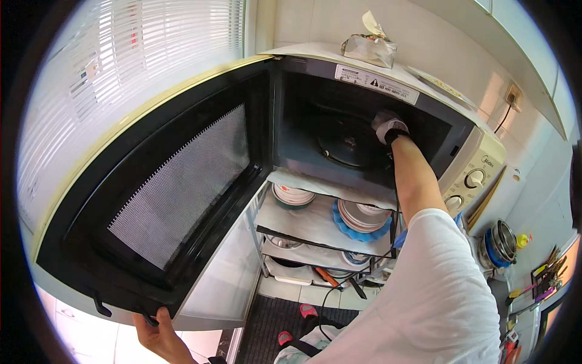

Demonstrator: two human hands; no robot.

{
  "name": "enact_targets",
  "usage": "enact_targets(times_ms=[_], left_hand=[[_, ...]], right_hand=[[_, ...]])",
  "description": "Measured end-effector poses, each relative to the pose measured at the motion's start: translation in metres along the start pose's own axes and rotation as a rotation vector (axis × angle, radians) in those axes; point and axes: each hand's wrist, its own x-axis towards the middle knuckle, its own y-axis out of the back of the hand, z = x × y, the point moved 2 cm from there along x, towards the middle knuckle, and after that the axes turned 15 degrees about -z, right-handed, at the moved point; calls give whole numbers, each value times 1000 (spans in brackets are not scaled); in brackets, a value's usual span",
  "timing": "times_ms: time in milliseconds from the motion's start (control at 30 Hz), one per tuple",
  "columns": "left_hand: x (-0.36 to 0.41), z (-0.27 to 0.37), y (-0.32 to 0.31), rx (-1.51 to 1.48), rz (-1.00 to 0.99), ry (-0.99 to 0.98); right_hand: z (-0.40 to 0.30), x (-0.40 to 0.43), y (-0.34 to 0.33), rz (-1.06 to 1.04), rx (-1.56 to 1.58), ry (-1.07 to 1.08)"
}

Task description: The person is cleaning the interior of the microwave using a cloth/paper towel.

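My left hand (pixel 157 334) grips the lower outer edge of the microwave door (pixel 177 191), with the thumb on its inner face close to a black latch hook (pixel 148 317). The door stands wide open to the left. My right arm reaches into the dark cavity of the Midea microwave oven (pixel 313 154). There my right hand (pixel 386 125) is near the right side, above the round turntable area (pixel 348 141). Something pale covers the hand or lies in it; glove or cloth, I cannot tell. A black band circles that wrist. Small crumbs lie on the cavity floor.
A tissue pack (pixel 370 49) and a plate (pixel 439 84) sit on the microwave. Below is a rack (pixel 313 223) with stacked bowls (pixel 293 195) and plates (pixel 363 216). A black cord (pixel 325 298) hangs in front of it. Cutting boards (pixel 493 200) and metal bowls (pixel 502 239) stand at right.
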Motion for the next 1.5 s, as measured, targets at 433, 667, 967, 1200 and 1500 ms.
enact_targets(times_ms=[433, 667, 967, 1200, 1500], left_hand=[[-1, 3, -2, -48, 67, 31], [1, 5, -3, -6, 35, 58], [-5, -18, 2, 0, 132, 84], [1, 1, -4, 33, 106, 113], [7, 10, -5, -11, 26, 117]], right_hand=[[-24, -66, 80, -139, 306, -275], [-25, -60, 82, -137, 190, -238], [-25, -52, 74, -217, 0, -200], [-33, -74, 90, -259, -72, -128], [-18, -70, 65, -196, -38, -190]])
